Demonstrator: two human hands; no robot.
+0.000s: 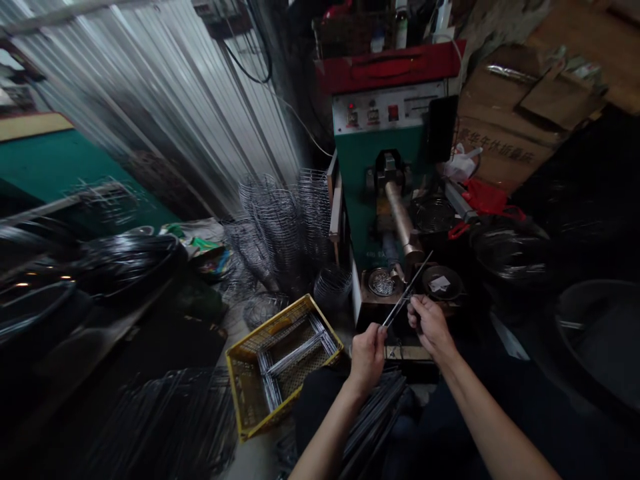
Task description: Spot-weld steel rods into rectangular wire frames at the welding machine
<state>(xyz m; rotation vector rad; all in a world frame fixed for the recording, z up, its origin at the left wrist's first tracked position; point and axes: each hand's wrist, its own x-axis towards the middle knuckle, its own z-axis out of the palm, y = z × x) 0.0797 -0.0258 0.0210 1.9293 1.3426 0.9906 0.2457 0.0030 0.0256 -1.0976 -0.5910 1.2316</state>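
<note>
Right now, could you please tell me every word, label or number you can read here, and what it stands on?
Cardboard box: a line of printed characters, too blurred to read.
Machine control panel: small labels by the switches, too small to read.
Machine base: faint lettering, unreadable.
Nothing legible on the metal rods in both hands.

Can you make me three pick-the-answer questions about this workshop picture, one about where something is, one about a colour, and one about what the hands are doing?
1. Where is the yellow crate?
A. On top of the machine
B. On the floor, left of the person's hands
C. Hanging on the wall

2. What colour is the machine front?
A. Green
B. Purple
C. Orange

3. What are the left hand and right hand doing?
A. Resting empty
B. Both holding thin metal rods
C. Pressing the machine's buttons

Answers: B, the crate sits low beside the left hand; A, green panel under a red top; B, both hands close around the rods.
</note>
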